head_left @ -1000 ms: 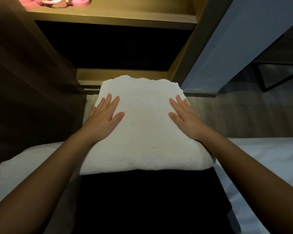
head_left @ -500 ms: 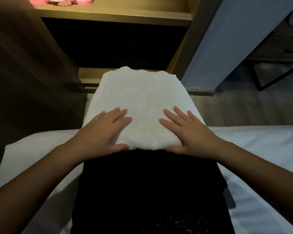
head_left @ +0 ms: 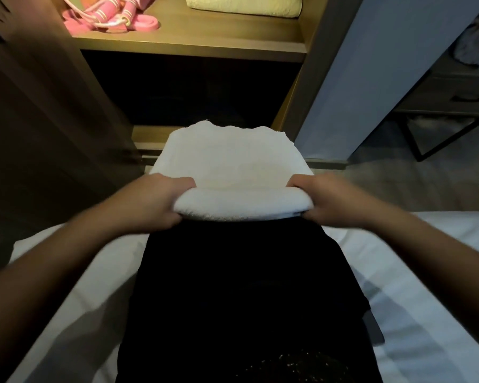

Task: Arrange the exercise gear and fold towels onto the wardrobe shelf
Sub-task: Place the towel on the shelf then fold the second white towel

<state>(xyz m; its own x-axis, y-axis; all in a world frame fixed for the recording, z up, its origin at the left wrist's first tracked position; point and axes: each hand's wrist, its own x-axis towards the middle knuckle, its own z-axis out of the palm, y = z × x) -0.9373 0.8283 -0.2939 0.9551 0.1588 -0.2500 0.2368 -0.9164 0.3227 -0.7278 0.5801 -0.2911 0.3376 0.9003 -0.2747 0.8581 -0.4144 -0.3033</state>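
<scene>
Head view: left hand [head_left: 161, 201] and right hand [head_left: 332, 201] each clasp the white towel's [head_left: 233, 164] near folded edge; beyond the grips, soft and probably light, it would sag unsupported.

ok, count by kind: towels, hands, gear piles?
Towels: 2 (white towel held in both hands, pale towel on the shelf)
Hands: 2 (left hand, right hand)
Gear: 1 (pink gear pile, shelf)
Total: 5
</scene>
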